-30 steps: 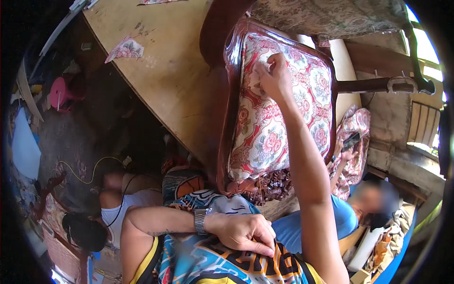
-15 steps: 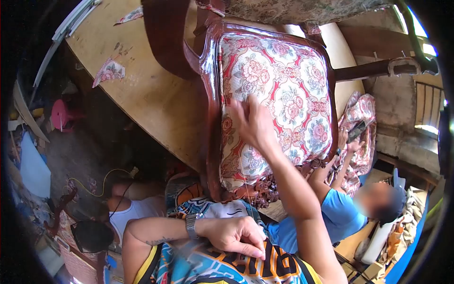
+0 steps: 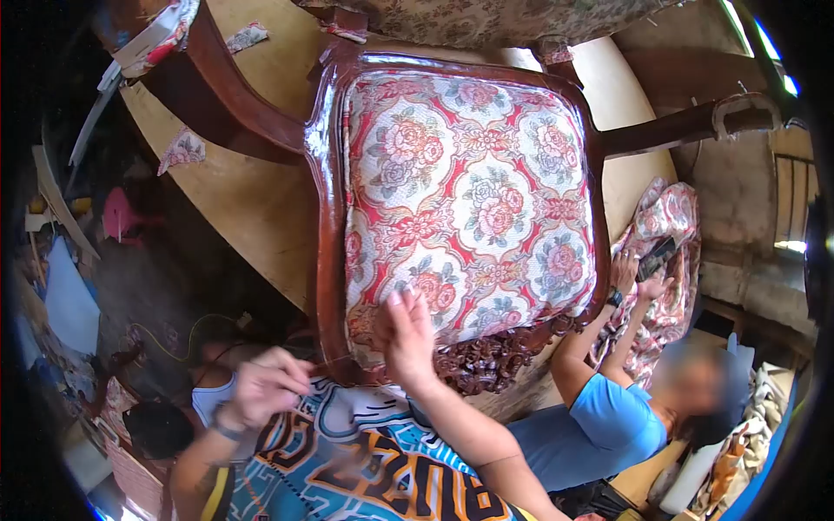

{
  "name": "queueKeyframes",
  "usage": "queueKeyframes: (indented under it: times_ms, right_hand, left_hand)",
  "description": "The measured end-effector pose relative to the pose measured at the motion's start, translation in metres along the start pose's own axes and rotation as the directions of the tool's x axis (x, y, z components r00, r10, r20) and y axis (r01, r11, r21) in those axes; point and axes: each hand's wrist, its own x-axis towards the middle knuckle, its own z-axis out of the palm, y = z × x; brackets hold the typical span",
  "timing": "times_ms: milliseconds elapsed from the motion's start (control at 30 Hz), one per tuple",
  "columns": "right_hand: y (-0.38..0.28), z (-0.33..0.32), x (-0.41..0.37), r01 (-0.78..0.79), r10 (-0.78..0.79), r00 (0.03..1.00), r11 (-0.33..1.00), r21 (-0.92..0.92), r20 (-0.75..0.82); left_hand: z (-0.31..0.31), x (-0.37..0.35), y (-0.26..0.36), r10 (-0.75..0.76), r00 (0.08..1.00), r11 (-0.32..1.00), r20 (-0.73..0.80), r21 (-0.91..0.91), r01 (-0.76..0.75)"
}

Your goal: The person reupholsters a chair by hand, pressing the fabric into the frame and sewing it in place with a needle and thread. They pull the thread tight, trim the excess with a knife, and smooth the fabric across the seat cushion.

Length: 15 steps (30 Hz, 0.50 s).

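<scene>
A carved dark wooden chair [image 3: 326, 226] has a padded seat [image 3: 495, 208] in red and white floral fabric. My right hand [image 3: 407, 334] is over the seat's near left part, its fingers closed together; anything between them is too small to name. My left hand [image 3: 271, 382], with a watch at the wrist, is just off the chair's near left corner. Its fingers are pinched and slightly blurred, and what they hold cannot be made out. A faint thin line shows between the hands.
A wooden tabletop [image 3: 234, 208] lies under the chair, with a fabric scrap [image 3: 184, 149] on it. At right, a person in a blue shirt [image 3: 599, 425] has both hands by a dark object [image 3: 658, 259] and floral cloth [image 3: 669, 213]. Another person's dark-haired head [image 3: 161, 430] is lower left.
My right hand has come down and left across the seat. My left hand has moved left, away from my chest, towards the chair's corner. The chair appears further left in view.
</scene>
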Motion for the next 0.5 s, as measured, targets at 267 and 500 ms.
queueKeyframes:
  times_ms: [267, 500]
  right_hand:
    - [0.028, -0.039, -0.020, 0.486, -0.489, 0.871, 0.845, -0.223, 0.047]
    - [0.003, -0.047, -0.049, 0.806, -0.689, 0.591, 0.495, -0.323, 0.420]
  left_hand:
    - [-0.044, 0.029, 0.131, -0.164, 0.918, 0.520, -0.361, 0.760, 0.391]
    - [0.045, 0.153, 0.067, 0.384, 0.653, 0.130, 0.653, 0.662, -0.738]
